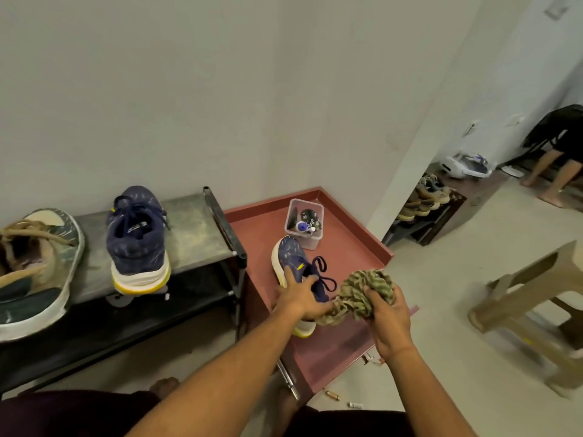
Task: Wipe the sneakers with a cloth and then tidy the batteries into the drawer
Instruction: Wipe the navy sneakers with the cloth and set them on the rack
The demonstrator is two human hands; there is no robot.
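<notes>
A navy sneaker with a white and yellow sole lies on top of the reddish cabinet. My left hand grips it over the laces and opening. My right hand holds a bunched green striped cloth just right of the shoe. The matching navy sneaker stands on the grey shoe rack to the left. Two small batteries lie on the floor below the cabinet front. The cabinet's drawer handle shows at its front edge.
A tan and green sneaker sits at the rack's left end. A clear plastic tub of small items stands at the cabinet's back. A beige plastic stool is on the right. Farther back are another shoe rack and a person's legs.
</notes>
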